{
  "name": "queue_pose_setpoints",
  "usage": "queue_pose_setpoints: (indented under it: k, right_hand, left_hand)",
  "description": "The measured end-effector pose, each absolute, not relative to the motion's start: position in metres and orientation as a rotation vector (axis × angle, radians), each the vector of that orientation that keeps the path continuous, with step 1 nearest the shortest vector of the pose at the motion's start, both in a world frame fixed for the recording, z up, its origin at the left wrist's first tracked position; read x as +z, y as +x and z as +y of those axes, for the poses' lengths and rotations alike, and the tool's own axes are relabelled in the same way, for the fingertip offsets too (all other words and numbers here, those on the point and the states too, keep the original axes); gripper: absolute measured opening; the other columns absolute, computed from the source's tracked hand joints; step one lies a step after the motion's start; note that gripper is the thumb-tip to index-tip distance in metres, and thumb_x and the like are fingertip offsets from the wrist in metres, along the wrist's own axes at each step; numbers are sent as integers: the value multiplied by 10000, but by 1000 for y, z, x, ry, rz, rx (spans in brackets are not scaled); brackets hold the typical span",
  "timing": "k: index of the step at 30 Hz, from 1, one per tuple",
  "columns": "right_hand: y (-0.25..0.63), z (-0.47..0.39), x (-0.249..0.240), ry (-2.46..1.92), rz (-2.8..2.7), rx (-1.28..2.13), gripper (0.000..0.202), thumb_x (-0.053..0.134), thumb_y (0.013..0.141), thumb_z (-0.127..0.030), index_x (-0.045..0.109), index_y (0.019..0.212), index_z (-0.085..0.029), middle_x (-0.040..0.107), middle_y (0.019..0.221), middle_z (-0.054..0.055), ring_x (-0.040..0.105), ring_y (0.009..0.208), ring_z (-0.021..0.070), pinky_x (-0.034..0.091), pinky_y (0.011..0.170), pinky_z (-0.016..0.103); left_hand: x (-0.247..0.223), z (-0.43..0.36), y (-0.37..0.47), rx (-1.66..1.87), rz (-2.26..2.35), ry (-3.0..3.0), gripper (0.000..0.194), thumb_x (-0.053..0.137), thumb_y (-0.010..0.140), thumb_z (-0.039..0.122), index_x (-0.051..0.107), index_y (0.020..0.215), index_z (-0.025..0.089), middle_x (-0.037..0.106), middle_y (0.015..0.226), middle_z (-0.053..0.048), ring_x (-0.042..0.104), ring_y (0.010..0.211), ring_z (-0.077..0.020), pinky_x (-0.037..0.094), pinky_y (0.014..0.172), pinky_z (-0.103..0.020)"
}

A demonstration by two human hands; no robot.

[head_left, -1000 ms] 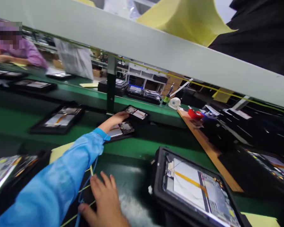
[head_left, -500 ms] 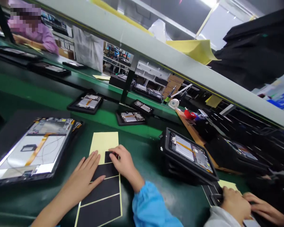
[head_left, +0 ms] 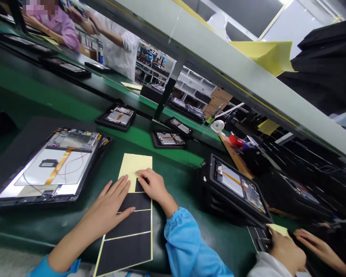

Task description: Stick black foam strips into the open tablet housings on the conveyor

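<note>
Hiding part of the sheet (head_left: pixel 129 252), left hand (head_left: pixel 111 204) flat, fingers apart; right hand (head_left: pixel 156 186) curled, fingers' closure unclear.

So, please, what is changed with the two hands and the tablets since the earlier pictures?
The left hand has come back from the two tablets by the post and now lies flat on the sticker sheet. The right hand, empty at first, now pinches a small black sticker. Those tablets look unmoved.
</note>
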State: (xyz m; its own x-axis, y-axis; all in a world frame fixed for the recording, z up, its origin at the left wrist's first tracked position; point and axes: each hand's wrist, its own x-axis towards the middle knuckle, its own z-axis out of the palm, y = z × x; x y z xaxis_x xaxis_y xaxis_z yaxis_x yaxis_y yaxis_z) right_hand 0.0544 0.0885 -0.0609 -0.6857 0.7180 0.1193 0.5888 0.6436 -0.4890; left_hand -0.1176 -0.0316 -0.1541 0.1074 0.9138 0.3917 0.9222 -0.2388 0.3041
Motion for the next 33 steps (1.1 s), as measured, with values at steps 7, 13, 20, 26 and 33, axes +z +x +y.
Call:
queue_pose_setpoints:
  k: [7,13,20,26,33]
  right_hand:
    - [56,89,-64,-1007,-2581,583,149,626,958,-184,743,978,-273,710,1007,-24,667,927,140,471,816,227]
    - [56,89,-62,-1022,-2573,603,246,583,980,-183,714,1164,-278,712,1053,-12,667,938,148,475,827,233]
    - [54,90,-62,-1035,-2562,654,150,619,942,-160,728,963,-259,700,1013,-15,650,903,150,457,809,235]
    - [59,91,-65,-983,-2513,684,138,549,966,-156,661,981,-235,674,977,-17,615,830,139,445,779,235]
    - [67,92,-69,-829,-2473,758,66,550,942,-186,587,972,-231,640,1016,13,591,840,158,466,807,269]
  left_hand:
    - [-150,-32,-117,-780,-1958,-2343,769,413,988,669,457,1555,151,361,1631,-151,375,1498,-341,300,1227,-528]
    - [-145,-32,-119,-764,-1955,-2367,782,411,985,670,474,1536,120,368,1625,-156,391,1487,-352,321,1210,-551]
    - [-145,-32,-119,-750,-1980,-2349,766,437,971,668,489,1525,142,365,1630,-145,381,1493,-342,320,1209,-535]
    - [-149,-32,-119,-746,-1933,-2329,767,442,977,651,471,1531,120,369,1629,-154,390,1486,-347,331,1198,-534]
    - [-147,-32,-119,-731,-1924,-2313,756,453,974,653,485,1520,131,394,1617,-156,390,1486,-340,337,1196,-508]
